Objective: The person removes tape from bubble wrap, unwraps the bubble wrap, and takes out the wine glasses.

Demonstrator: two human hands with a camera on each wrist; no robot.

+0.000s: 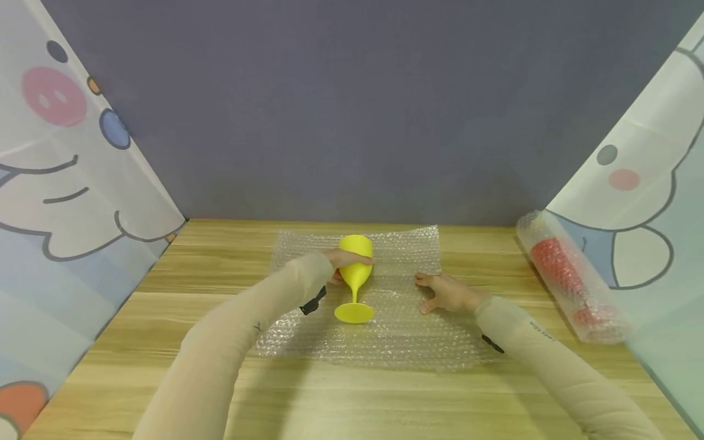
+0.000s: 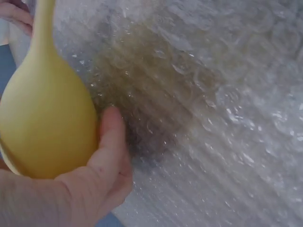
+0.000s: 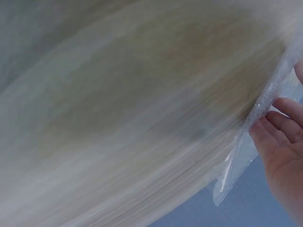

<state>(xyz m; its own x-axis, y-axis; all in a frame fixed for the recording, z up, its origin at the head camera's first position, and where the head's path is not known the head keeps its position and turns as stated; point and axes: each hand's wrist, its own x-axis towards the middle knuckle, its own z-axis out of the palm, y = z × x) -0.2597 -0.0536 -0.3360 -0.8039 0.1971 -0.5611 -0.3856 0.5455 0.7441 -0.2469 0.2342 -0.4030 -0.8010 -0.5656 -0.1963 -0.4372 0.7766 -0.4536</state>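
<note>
A yellow plastic goblet [image 1: 355, 263] is near the middle of the table, its foot towards me and its bowl pointing to the far wall. My left hand [image 1: 346, 260] grips the bowl, with the fingers curled round its side in the left wrist view. Under the goblet spreads a sheet of bubble wrap [image 1: 385, 336]; whether the two touch I cannot tell. At the sheet's right side is my right hand [image 1: 448, 292], its thumb apart from fairly straight fingers. Its fingertips [image 3: 258, 130] touch the wrap's edge in the right wrist view.
Against the right wall lies a red object [image 1: 558, 266], rolled up in bubble wrap. A grey wall [image 1: 357, 122] closes the back of the wooden table [image 1: 220, 256]. Cartoon-printed panels [image 1: 66, 183] stand at both sides.
</note>
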